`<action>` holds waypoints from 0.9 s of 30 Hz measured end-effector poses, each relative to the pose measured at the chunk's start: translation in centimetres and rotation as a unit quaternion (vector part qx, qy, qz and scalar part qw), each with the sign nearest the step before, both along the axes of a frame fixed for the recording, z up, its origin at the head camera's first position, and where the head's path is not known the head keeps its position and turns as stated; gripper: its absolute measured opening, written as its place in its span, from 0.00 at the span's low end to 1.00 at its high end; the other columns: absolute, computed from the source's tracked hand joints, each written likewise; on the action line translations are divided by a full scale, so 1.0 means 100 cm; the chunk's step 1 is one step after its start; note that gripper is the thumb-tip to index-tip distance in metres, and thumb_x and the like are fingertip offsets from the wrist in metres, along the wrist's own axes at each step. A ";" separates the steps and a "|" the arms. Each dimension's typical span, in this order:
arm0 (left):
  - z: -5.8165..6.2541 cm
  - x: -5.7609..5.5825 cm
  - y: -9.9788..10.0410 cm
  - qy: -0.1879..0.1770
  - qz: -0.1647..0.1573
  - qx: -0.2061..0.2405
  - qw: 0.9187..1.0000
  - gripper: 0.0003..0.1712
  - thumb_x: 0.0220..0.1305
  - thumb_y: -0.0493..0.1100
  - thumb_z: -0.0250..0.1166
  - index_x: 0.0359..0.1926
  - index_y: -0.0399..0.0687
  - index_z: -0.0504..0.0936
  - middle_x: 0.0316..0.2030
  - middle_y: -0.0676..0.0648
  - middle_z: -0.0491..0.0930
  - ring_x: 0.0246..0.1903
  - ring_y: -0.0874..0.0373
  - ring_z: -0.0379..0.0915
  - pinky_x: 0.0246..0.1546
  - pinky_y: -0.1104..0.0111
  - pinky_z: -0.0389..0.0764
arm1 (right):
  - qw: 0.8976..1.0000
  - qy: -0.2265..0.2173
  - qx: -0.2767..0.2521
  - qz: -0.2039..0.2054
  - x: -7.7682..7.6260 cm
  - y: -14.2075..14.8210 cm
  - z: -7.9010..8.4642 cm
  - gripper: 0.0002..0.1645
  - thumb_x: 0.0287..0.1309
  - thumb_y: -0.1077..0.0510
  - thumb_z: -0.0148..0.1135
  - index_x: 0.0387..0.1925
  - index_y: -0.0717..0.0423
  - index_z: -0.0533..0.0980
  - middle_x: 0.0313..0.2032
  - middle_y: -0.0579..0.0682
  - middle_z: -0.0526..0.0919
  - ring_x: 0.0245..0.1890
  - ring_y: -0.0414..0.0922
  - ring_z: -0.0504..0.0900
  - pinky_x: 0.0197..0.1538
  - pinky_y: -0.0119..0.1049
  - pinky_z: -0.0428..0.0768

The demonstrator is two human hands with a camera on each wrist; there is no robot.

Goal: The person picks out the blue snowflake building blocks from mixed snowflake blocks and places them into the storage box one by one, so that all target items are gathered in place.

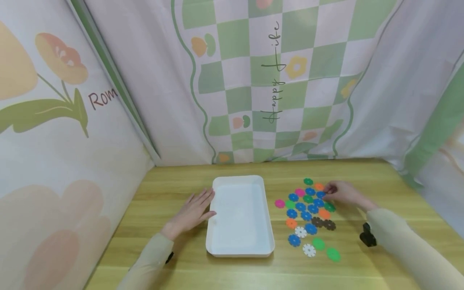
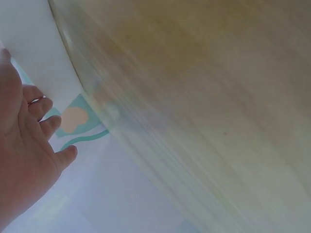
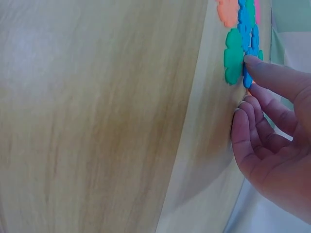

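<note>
My left hand (image 1: 192,212) lies against the left side of a white rectangular tray (image 1: 240,217), fingers fairly straight and thumb at the rim. In the left wrist view the hand (image 2: 29,141) shows its relaxed fingers. At the far right edge of a spread of flower-shaped plastic discs, my right hand (image 1: 342,194) pinches a blue disc (image 1: 320,194) between thumb and index finger. The right wrist view shows this blue disc (image 3: 247,77) partly covered by the thumb, beside a green disc (image 3: 233,57). The other fingers curl loosely underneath.
Several more discs lie on the wooden table (image 1: 174,266), among them a pink one (image 1: 280,204), a brown one (image 1: 329,224), a white one (image 1: 309,250) and a light green one (image 1: 333,254). A checked curtain (image 1: 268,133) hangs behind the table's far edge.
</note>
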State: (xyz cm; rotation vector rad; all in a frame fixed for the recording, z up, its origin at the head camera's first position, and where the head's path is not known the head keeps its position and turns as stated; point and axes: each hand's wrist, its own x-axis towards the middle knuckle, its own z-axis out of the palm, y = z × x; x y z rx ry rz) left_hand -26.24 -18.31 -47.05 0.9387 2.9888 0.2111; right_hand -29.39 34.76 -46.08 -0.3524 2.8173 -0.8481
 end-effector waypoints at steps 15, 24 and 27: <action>0.002 0.001 0.000 0.016 0.001 -0.024 1.000 0.43 0.75 0.65 0.46 0.78 0.44 0.50 0.78 0.44 0.50 0.78 0.46 0.47 0.76 0.42 0.53 | 1.000 -0.008 -0.022 -0.007 -0.001 0.002 0.000 0.23 0.54 0.55 0.72 0.43 0.68 0.74 0.37 0.56 0.81 0.37 0.44 0.77 0.37 0.28 0.77; 0.002 0.000 0.000 0.021 -0.001 -0.037 0.999 0.44 0.74 0.66 0.45 0.78 0.44 0.51 0.78 0.45 0.50 0.78 0.47 0.47 0.76 0.44 0.54 | 0.999 -0.002 -0.033 -0.010 0.003 0.006 0.000 0.19 0.57 0.57 0.69 0.43 0.68 0.75 0.37 0.58 0.82 0.37 0.44 0.78 0.36 0.28 0.78; 0.002 0.000 -0.001 0.021 0.001 -0.043 0.999 0.44 0.74 0.66 0.45 0.78 0.45 0.50 0.78 0.45 0.49 0.78 0.47 0.46 0.77 0.45 0.54 | 0.999 -0.002 -0.038 -0.004 0.005 0.006 0.003 0.17 0.59 0.58 0.67 0.43 0.68 0.75 0.38 0.59 0.82 0.37 0.44 0.78 0.36 0.29 0.78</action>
